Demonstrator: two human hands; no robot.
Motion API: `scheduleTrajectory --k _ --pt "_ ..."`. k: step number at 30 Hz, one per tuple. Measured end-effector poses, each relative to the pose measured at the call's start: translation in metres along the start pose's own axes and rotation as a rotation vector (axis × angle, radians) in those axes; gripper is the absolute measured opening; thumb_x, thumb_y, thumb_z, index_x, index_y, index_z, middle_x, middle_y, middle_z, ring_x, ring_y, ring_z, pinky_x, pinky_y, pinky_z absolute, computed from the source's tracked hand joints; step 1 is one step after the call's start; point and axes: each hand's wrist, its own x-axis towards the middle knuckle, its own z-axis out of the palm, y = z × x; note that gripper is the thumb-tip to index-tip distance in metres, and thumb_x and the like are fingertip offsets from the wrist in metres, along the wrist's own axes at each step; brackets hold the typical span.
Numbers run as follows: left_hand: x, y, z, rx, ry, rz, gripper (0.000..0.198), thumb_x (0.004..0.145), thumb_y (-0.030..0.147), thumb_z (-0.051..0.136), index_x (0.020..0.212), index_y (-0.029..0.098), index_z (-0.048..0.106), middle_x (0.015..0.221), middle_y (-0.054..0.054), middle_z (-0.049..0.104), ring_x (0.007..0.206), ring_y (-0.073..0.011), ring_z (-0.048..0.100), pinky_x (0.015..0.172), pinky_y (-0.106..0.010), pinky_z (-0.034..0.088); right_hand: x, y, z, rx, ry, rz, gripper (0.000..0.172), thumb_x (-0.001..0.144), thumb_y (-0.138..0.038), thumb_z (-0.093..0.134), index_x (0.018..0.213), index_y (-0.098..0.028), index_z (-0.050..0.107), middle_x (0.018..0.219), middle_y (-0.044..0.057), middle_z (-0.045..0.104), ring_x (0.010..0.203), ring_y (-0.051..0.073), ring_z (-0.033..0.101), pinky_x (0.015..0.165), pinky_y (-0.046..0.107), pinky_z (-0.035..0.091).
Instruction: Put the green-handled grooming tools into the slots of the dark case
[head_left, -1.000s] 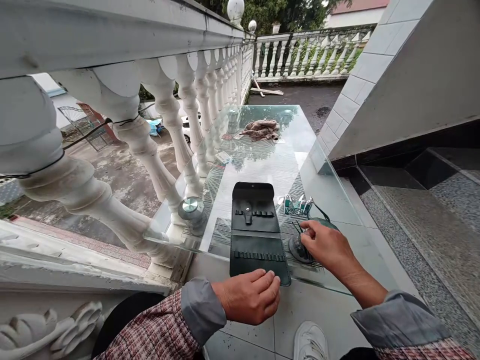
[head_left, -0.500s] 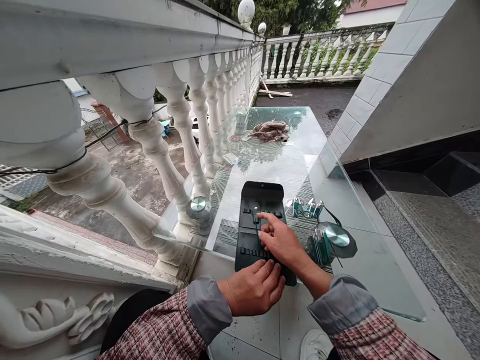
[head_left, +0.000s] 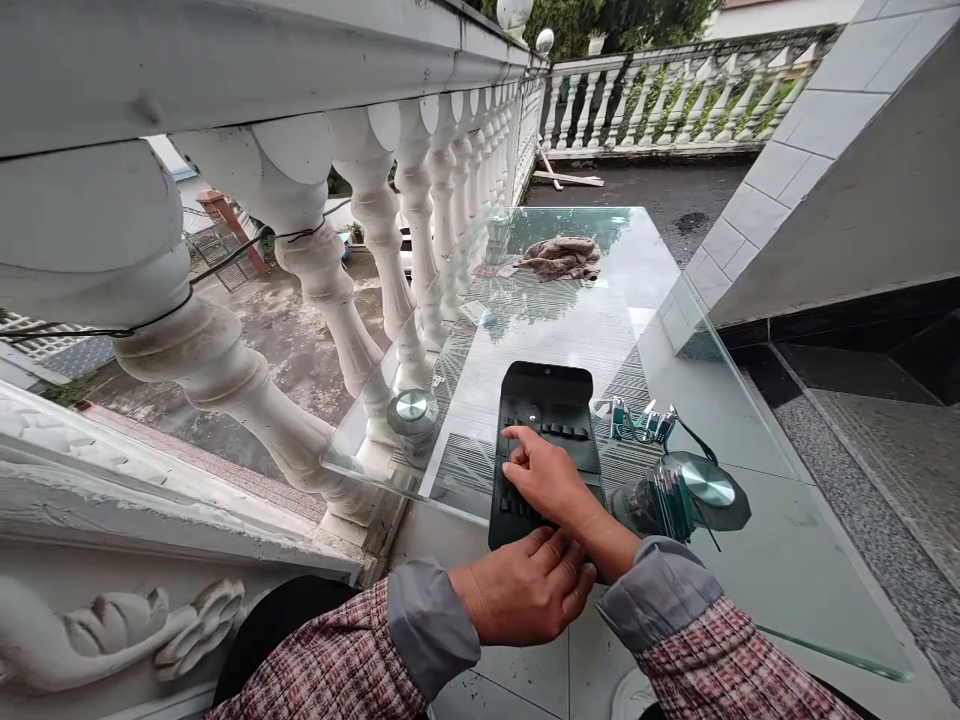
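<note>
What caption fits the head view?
Right hand presses into an open black tool pouch on a glass table; left hand steadies its near edge.

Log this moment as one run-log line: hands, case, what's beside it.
right hand: fingers on open black tool case | left hand: at case's near edge | small tools: right of case | surface: glass table

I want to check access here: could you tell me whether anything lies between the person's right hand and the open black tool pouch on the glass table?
Nothing visible does. The right hand already rests on the black tool pouch, its index fingertip on the upper row of loops.
</note>
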Motion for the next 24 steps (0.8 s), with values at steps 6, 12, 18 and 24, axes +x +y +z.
scheduleTrajectory --k 6,12,18,24 --pt "0.000 0.001 0.001 -0.002 -0.006 -0.008 0.030 0.092 0.016 0.042 0.117 0.003 0.051 0.114 -0.020 0.058 0.109 -0.0247 0.055 0.096 -0.044 0.042 -0.003 0.000 -0.003 -0.122 -0.031 -0.047 0.019 0.077 -0.020 0.050 0.092 -0.022 0.061 0.076 0.000 0.064 0.075 0.016 0.057 0.068 0.027 0.038" --pt "0.005 -0.002 -0.004 -0.045 0.009 -0.014 0.027 0.092 0.012 0.038 0.112 0.004 0.054 0.102 -0.016 0.062 0.097 -0.0215 0.058 0.090 -0.040 0.045 -0.009 -0.002 -0.001 -0.215 -0.033 -0.093 0.013 0.082 -0.022 0.049 0.083 -0.021 0.062 0.087 0.004 0.060 0.079 0.017 0.055 0.069 0.027 0.037" --pt "0.006 -0.004 -0.008 -0.063 0.004 -0.008 0.025 0.091 0.011 0.037 0.107 0.005 0.056 0.098 -0.015 0.061 0.091 -0.0205 0.059 0.084 -0.038 0.046 -0.010 0.000 -0.001 -0.242 -0.066 -0.135 0.016 0.084 -0.023 0.047 0.080 -0.021 0.062 0.086 0.003 0.060 0.080 0.016 0.055 0.071 0.026 0.038" --pt "0.004 -0.003 -0.007 -0.073 0.028 -0.024 0.024 0.091 0.013 0.039 0.105 0.005 0.057 0.095 -0.014 0.062 0.089 -0.0203 0.059 0.081 -0.037 0.047 -0.010 0.006 0.001 -0.143 -0.089 -0.163 0.018 0.084 -0.023 0.044 0.085 -0.021 0.063 0.086 0.003 0.060 0.082 0.016 0.056 0.075 0.028 0.040"
